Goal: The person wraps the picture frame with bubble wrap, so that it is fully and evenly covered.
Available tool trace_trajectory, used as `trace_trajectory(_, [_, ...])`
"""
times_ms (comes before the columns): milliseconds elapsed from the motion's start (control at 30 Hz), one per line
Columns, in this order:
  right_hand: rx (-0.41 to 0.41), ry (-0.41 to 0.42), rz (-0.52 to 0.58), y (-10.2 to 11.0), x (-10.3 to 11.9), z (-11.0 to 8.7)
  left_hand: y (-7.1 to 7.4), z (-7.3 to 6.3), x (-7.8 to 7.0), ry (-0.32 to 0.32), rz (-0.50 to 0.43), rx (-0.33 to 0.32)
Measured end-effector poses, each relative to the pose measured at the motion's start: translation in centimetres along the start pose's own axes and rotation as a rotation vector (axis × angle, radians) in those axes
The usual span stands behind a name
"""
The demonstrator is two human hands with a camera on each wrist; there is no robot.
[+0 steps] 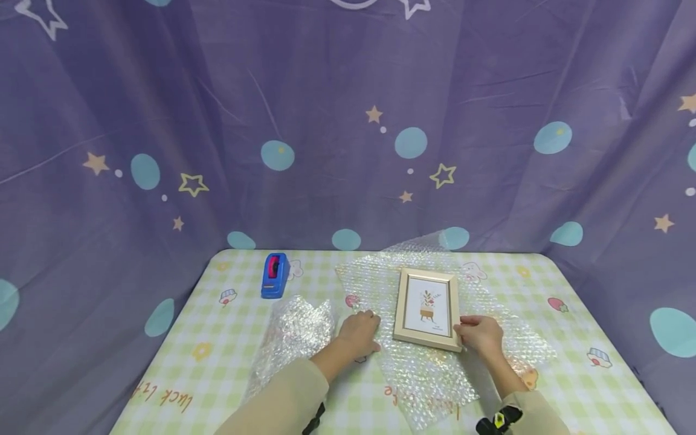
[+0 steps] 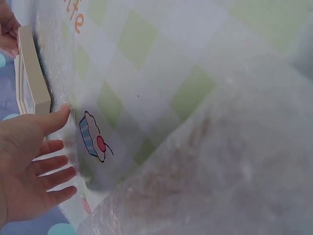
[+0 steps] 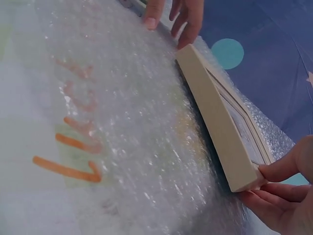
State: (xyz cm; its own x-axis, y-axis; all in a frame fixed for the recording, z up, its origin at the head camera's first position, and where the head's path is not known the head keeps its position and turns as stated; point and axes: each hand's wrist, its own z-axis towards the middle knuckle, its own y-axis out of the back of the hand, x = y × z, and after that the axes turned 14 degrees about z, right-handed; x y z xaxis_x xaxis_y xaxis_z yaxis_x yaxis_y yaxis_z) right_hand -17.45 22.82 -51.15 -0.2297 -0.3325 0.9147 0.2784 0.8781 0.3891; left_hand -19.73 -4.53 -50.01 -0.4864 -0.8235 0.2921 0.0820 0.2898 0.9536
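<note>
So your picture frame (image 1: 428,308) is face up, just left of and a bit beyond your right grip (image 1: 481,335), which has it pinched by the side near its near-right corner, thumb and fingers closed down narrow on the edge. Long axis points away from you, slightly skewed, so most of the length runs off past that grip. Right's the nearer hand, no contest. Your left grip (image 1: 359,332) sits off the frame's other side, fingers spread wide, holding nothing, with a strip of wrap in between; can't tell if the fingertips actually touch it. Under the frame there's a bubble wrap sheet (image 1: 440,377) lying askew, sticking out beyond the frame all round, right grip included. Second piece of bubble wrap (image 1: 296,329) is just left of your left grip, and the blue tape dispenser (image 1: 275,277) is farther off that way. Below it all, a checked tabletop (image 1: 576,386), with a purple curtain (image 1: 326,90) behind.
</note>
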Motion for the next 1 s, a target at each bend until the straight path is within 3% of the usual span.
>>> trace_trajectory(100, [-0.031, 0.072, -0.079, -0.3, 0.0, -0.1, -0.1, 0.1, 0.2, -0.018, 0.015, 0.010])
trace_trajectory(267, [-0.047, 0.145, -0.120, -0.4, -0.2, -0.1, -0.3, 0.5, 0.7, -0.054, 0.045, 0.046])
trace_trajectory(467, [0.017, 0.245, -0.113, 0.6, -0.7, 0.0, -0.1, 0.4, 1.5, -0.106, -0.003, 0.053])
trace_trajectory(567, [0.071, 0.281, -0.130, 1.4, -0.9, -0.4, 0.0, 0.2, 1.9, -0.153, 0.017, 0.045])
trace_trajectory(767, [0.193, 0.316, -0.182, 3.2, -0.6, -1.7, 0.3, -0.4, 2.3, -0.303, 0.048, -0.025])
trace_trajectory(1000, [0.368, 0.342, -0.175, 4.2, -1.9, -3.7, 0.5, -0.9, 1.8, -0.521, 0.091, -0.171])
